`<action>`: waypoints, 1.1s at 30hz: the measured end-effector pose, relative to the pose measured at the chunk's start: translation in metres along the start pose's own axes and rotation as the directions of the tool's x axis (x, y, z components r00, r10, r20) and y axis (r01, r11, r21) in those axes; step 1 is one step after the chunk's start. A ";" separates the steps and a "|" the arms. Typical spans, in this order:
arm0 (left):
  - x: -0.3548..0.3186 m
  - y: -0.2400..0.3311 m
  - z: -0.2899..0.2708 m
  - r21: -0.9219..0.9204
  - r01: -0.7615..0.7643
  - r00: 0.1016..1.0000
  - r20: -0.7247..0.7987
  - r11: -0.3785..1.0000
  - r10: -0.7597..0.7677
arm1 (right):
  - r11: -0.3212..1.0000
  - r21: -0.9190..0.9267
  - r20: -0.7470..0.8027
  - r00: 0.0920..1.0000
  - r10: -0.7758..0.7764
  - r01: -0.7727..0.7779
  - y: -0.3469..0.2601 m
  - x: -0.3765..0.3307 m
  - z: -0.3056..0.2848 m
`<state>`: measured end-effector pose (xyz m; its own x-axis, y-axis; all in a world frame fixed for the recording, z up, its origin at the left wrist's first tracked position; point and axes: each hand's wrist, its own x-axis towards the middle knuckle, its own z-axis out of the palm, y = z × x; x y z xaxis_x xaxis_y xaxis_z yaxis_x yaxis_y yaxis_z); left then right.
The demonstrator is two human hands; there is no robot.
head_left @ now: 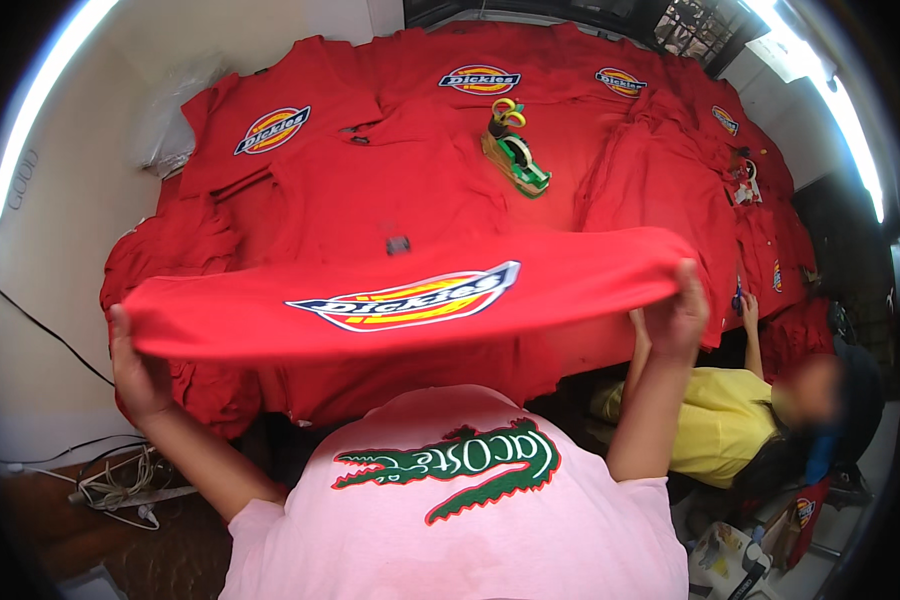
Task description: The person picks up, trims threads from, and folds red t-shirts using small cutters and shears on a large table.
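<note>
Two bare hands hold one red T-shirt [410, 300] stretched flat between them, above the near edge of the table. Left hand [138, 375]: fingers closed on the shirt's left end, thumb up along the cloth edge. Right hand [678, 315]: fingers curled over the shirt's right end, gripping it. Shirt spans almost the full width between both hands, slightly sagging at the ends; an oval printed logo [405, 296] in blue, yellow and white faces up near its middle.

Below the shirt, the person's own pink top with a green crocodile print [450, 468] fills the lower centre.

Beyond the held shirt, the table [660, 345] is covered with more red shirts [390, 170] laid out flat, several showing the same oval logo. A green tape dispenser [516, 160] stands on them near the middle, with yellow-handled scissors [508, 110] just behind it.

At the right, a second person in a yellow top [715, 430] sits low beside the table, one hand raised to its edge. White cables [120, 485] lie on the floor at lower left.
</note>
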<state>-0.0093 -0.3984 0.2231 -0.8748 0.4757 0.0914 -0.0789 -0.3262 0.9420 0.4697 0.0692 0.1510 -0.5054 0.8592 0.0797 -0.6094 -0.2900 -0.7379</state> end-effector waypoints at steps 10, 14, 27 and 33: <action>0.090 -0.083 0.291 -0.010 0.192 0.499 0.862 0.981 -0.089 | 0.757 -0.531 -0.253 0.781 -0.571 0.382 -0.214 0.129 -0.061; 0.140 -0.125 0.447 0.141 0.133 0.568 0.800 0.981 -0.192 | 0.593 -0.633 -0.222 0.616 -0.756 0.499 -0.224 0.222 -0.068; 0.436 -0.206 0.404 -0.071 0.121 0.986 0.121 0.990 -0.112 | 0.921 -0.377 -0.069 0.988 -0.135 0.100 -0.049 0.504 -0.064; 0.411 -0.323 0.279 0.419 0.437 0.894 -0.102 0.796 -0.437 | 0.695 -0.636 -0.296 0.938 0.182 -0.336 0.117 0.506 -0.169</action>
<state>-0.2100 0.1300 0.0462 -0.7959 0.4845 -0.3631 -0.2448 0.2910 0.9249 0.2459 0.5410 -0.0077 -0.4041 0.8775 -0.2581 0.1343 -0.2222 -0.9657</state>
